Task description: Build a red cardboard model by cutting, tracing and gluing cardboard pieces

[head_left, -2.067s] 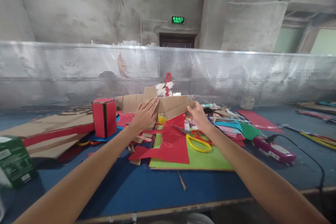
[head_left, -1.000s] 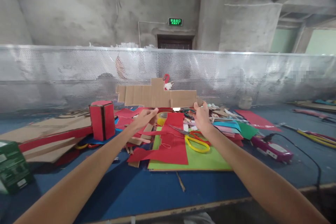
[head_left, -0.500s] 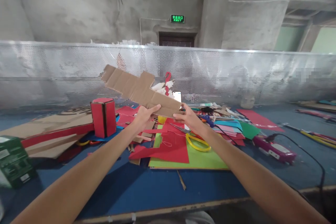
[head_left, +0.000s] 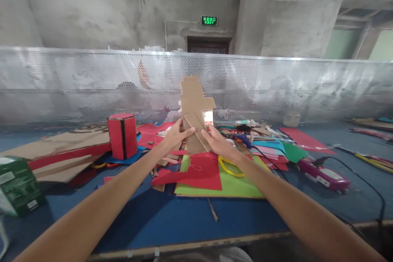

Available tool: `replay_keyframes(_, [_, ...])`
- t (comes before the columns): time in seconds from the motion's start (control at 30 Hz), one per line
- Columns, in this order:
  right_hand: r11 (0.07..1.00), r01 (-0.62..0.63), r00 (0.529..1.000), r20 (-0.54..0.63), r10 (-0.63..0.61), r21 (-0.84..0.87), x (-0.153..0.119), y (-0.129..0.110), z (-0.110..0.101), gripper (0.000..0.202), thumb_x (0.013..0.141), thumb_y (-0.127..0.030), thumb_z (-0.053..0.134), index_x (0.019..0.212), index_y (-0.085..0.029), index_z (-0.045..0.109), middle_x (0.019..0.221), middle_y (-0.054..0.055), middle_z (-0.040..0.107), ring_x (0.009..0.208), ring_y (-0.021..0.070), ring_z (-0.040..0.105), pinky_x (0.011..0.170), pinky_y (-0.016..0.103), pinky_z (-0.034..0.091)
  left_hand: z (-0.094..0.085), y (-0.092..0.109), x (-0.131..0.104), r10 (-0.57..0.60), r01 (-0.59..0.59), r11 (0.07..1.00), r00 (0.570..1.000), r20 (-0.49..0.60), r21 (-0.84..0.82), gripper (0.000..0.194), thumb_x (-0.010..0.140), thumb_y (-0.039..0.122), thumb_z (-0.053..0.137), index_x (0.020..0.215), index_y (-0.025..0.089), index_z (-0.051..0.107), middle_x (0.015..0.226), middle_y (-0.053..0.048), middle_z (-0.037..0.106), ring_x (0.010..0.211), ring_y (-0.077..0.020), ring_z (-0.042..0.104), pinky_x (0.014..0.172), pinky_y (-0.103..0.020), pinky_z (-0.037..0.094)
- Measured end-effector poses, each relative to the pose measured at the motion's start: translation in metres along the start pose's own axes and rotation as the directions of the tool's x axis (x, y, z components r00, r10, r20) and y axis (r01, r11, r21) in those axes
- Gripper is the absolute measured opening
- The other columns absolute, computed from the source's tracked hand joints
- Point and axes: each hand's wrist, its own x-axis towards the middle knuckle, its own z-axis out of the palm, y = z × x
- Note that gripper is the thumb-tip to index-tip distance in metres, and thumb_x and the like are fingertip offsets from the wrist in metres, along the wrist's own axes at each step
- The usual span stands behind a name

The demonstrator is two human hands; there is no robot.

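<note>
Both my hands hold a brown cardboard cutout (head_left: 193, 94) up above the middle of the table. It stands nearly upright, with a small tab jutting out to the right and a folded or overlapping flap across its lower part. My left hand (head_left: 178, 134) grips its lower left side, thumb over the front. On the lower right, my right hand (head_left: 216, 138) pinches it at the flap's edge. Beneath lie red paper (head_left: 202, 176) and a lime green sheet (head_left: 245, 188), with the yellow handles of scissors (head_left: 229, 168) near my right wrist. A lit phone screen (head_left: 208, 117) shows behind the cardboard.
A red box (head_left: 122, 137) with dark edges stands to the left, beside large cardboard sheets (head_left: 73, 141) and a green box (head_left: 20, 186). A blue glue gun (head_left: 244, 141), a purple corded device (head_left: 324, 175) and red sheets lie to the right. A perforated metal screen (head_left: 245, 86) runs behind.
The cardboard has swung from a slant reaching far left to nearly upright between my hands. A flap now overlaps its lower part. Both hands still hold it.
</note>
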Motion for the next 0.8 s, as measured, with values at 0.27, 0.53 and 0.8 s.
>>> replay_keyframes(0.27, [0.982, 0.117, 0.993, 0.039, -0.113, -0.146, -0.005, -0.008, 0.003, 0.017, 0.099, -0.035, 0.048, 0.113, -0.026, 0.048, 0.121, 0.009, 0.064, 0.120, 0.0251, 0.058, 0.107, 0.045, 0.044, 0.016, -0.002, -0.002, 0.050, -0.050, 0.999, 0.991, -0.126, 0.010, 0.064, 0.079, 0.049, 0.081, 0.130, 0.019, 0.058, 0.130, -0.016, 0.070, 0.113, -0.0313, 0.070, 0.094, -0.047, 0.058])
replay_keyframes(0.53, [0.978, 0.074, 0.995, 0.079, -0.059, -0.195, -0.007, -0.008, 0.004, 0.025, 0.096, -0.032, 0.055, 0.120, -0.025, 0.049, 0.118, 0.010, 0.068, 0.113, 0.0294, 0.064, 0.102, 0.051, 0.048, 0.011, -0.004, -0.003, 0.166, -0.138, 0.976, 0.972, -0.168, 0.168, 0.054, 0.084, 0.049, 0.076, 0.125, 0.018, 0.059, 0.126, -0.014, 0.071, 0.112, -0.0289, 0.069, 0.096, -0.044, 0.056])
replay_keyframes(0.8, [0.995, 0.092, 0.992, 0.089, -0.089, -0.037, -0.002, -0.001, 0.006, 0.032, 0.092, -0.032, 0.065, 0.121, -0.026, 0.053, 0.115, 0.007, 0.072, 0.117, 0.0268, 0.065, 0.099, 0.047, 0.054, 0.010, -0.008, 0.000, 0.204, -0.181, 0.970, 0.969, -0.139, 0.161, 0.052, 0.086, 0.048, 0.074, 0.126, 0.019, 0.058, 0.126, -0.014, 0.071, 0.111, -0.0281, 0.070, 0.095, -0.043, 0.056])
